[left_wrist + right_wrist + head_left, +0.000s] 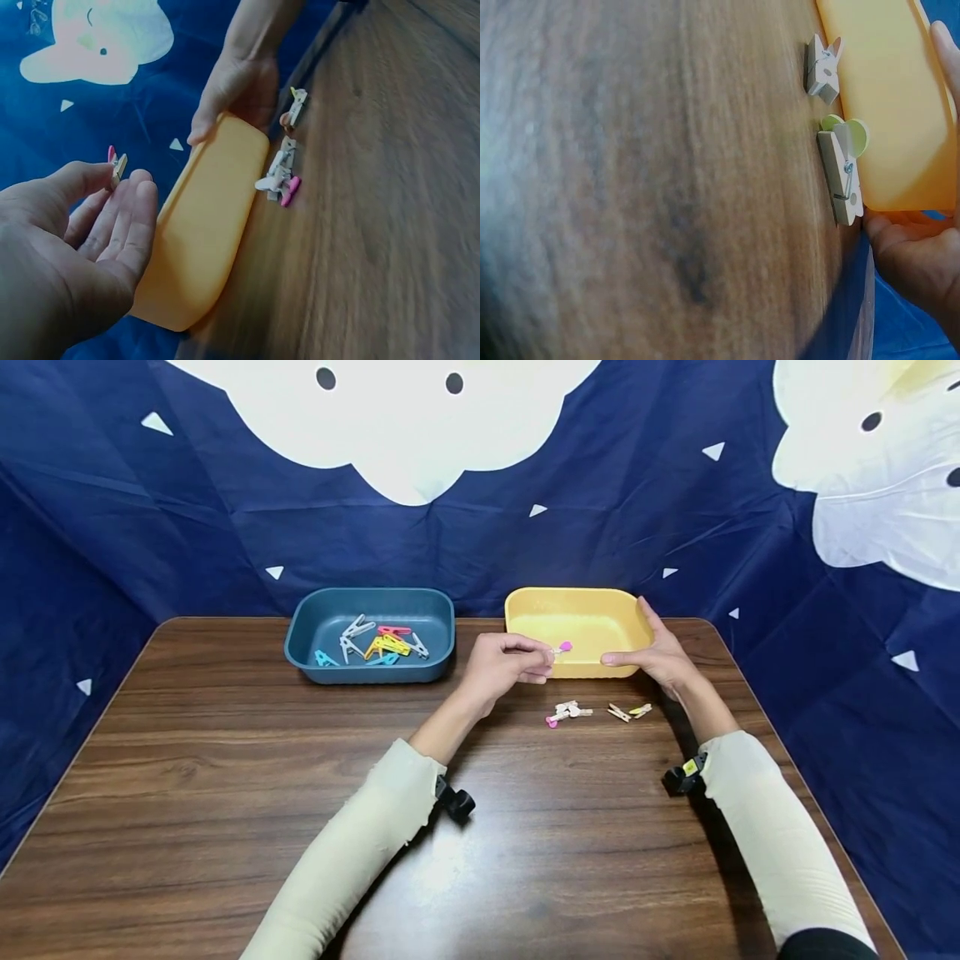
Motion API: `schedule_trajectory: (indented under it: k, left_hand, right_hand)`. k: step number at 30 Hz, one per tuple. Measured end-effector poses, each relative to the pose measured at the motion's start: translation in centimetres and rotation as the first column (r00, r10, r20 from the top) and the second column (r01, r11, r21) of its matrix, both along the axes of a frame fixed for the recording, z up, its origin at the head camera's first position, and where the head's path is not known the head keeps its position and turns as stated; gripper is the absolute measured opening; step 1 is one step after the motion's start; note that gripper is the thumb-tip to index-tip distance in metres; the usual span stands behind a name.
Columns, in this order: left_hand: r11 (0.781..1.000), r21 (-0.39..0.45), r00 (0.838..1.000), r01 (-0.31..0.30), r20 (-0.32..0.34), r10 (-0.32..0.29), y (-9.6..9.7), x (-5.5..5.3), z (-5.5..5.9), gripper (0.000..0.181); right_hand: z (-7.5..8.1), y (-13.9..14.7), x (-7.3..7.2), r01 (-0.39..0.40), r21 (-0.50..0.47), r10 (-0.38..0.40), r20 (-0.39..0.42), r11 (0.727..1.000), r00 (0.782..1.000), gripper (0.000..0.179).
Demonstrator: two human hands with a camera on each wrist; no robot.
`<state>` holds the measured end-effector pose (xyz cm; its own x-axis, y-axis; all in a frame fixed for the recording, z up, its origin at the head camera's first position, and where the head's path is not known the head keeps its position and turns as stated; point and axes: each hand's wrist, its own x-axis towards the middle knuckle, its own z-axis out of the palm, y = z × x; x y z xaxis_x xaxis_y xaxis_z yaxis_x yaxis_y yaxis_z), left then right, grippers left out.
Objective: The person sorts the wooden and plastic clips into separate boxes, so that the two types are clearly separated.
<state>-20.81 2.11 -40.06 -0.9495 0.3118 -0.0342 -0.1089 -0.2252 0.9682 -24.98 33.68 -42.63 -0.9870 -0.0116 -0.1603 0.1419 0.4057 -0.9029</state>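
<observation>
A small wooden clothespin with a pink end (565, 647) is pinched between the thumb and fingers of my left hand (508, 662), at the left front rim of a yellow plastic basin (581, 670). In the left wrist view the clothespin (118, 171) points up from the fingertips. My right hand (660, 656) grips the basin's right end, its thumb along the front rim and a finger reaching toward the back corner. On the table in front of the basin lie a cluster of wooden clothespins (572, 711), a plain clothespin (823, 69) and one with a green end (845, 169).
To the left stands a dark teal basin (367, 675) with several coloured plastic clothespins (392, 644) in it. Both basins are near the back edge of the brown wooden table (225, 760). Behind hangs a dark blue cloth (480, 552) with white shapes.
</observation>
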Motion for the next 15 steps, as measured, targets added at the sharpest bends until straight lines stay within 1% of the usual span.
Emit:
schedule_trajectory:
  k: [3, 9, 15]
  left_hand:
    - [1.0, 0.01, 1.0, -0.016, 0.005, 0.016, 0.3, -0.2, 0.2, 0.013]
    - [0.999, 0.028, 0.999, -0.024, 0.029, 0.023, 1.1, -0.6, 0.4, 0.013]
    - [0.997, 0.073, 0.998, -0.03, 0.06, 0.026, 2.2, -1.3, 0.8, 0.014]
  right_hand:
    - [-0.1, -0.1, -0.1, 0.003, -0.011, -0.003, 0.002, 1.0, 1.0, 0.142]
    - [0.0, -0.3, -0.1, 0.0, -0.018, 0.0, 0.003, 1.0, 1.0, 0.143]
    - [0.0, -0.2, -0.1, -0.004, -0.015, 0.004, 0.006, 1.0, 1.0, 0.144]
